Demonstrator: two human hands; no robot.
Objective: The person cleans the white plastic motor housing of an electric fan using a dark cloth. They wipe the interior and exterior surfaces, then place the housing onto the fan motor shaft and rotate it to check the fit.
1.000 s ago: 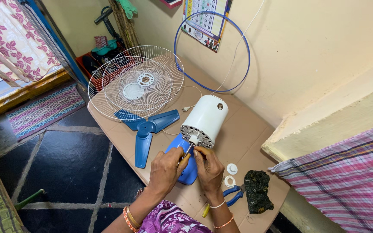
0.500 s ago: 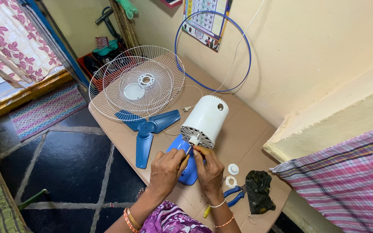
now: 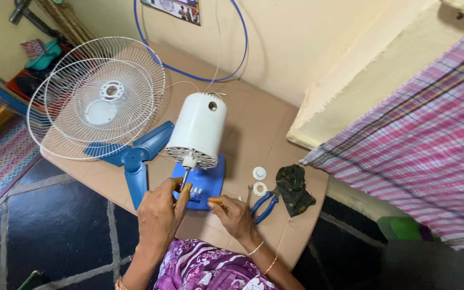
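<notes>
A white fan motor housing [image 3: 200, 126] stands tilted on its blue base [image 3: 208, 185] on a tan table [image 3: 253, 123]. A metal shaft [image 3: 185, 174] points down from its grilled front face toward me. My left hand [image 3: 159, 215] reaches up to the shaft, thumb and fingers closed at its tip. To the right of the base, my right hand [image 3: 236, 216] is curled around a thin yellow-handled tool [image 3: 217, 201], of which only a short piece shows.
Two white wire fan guards [image 3: 95, 96] and a blue fan blade [image 3: 135, 158] lie left of the motor. A blue hoop [image 3: 243, 51] leans on the wall behind. Blue-handled pliers [image 3: 264, 205], two white caps [image 3: 259, 173], a dark cloth [image 3: 295, 185] lie right. Plaid fabric [image 3: 420, 134] hangs at far right.
The view has drawn closer to the table. My right hand has come off the shaft and dropped to the right of the blue base; my left hand stays at the shaft.
</notes>
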